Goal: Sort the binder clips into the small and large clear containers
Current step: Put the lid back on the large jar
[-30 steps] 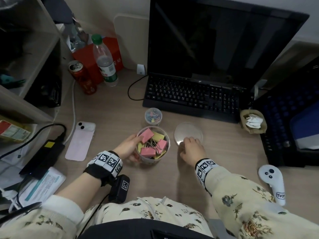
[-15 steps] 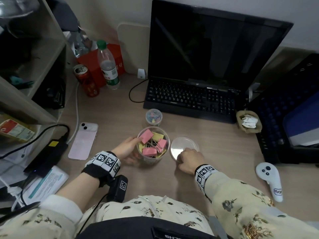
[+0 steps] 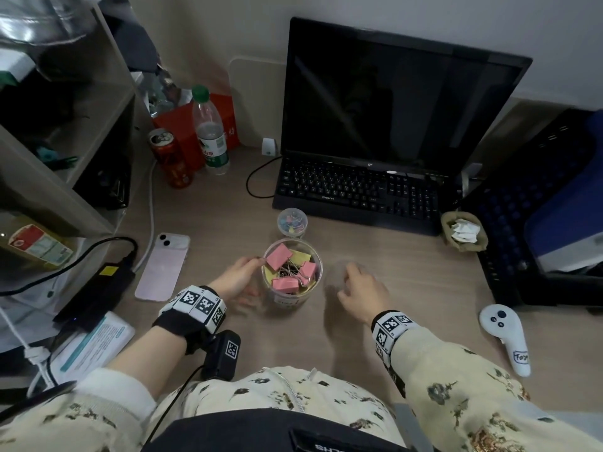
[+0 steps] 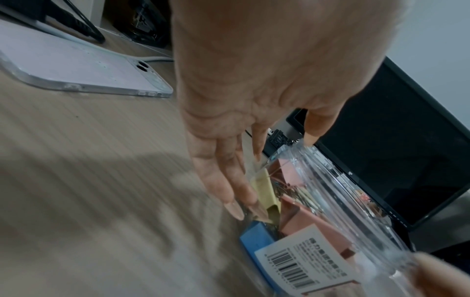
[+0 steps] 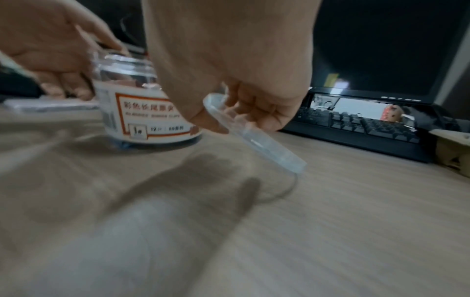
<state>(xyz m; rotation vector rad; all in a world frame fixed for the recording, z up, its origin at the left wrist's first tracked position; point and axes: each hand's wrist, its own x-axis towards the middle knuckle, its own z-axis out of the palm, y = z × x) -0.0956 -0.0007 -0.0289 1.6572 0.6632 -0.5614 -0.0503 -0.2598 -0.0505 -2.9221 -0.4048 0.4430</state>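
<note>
A large clear container [image 3: 291, 298] stands mid-desk, open-topped, with pink and yellow binder clips [image 3: 279, 256] inside; a blue one shows low down in the left wrist view. My left hand [image 3: 248, 275] grips its left wall, thumb on the rim [image 4: 328, 166]. To the right, my right hand [image 3: 352, 282] pinches the clear round lid [image 5: 254, 132] between thumb and fingers, tilted above the desk. In the head view the lid is only a faint blur. A small clear container [image 3: 292, 221] of small coloured clips stands behind the large one.
A black keyboard [image 3: 359, 194] and monitor [image 3: 391, 102] fill the back. A pink phone [image 3: 163, 265] and a black power adapter [image 3: 94, 295] lie left. A red can [image 3: 171, 158] and bottle [image 3: 210, 135] stand back left. A white controller [image 3: 504, 337] and a paper cup [image 3: 463, 231] sit right.
My right hand drew the lid nearer across the desk, then lifted and tilted it off the surface. My left hand stayed on the large container.
</note>
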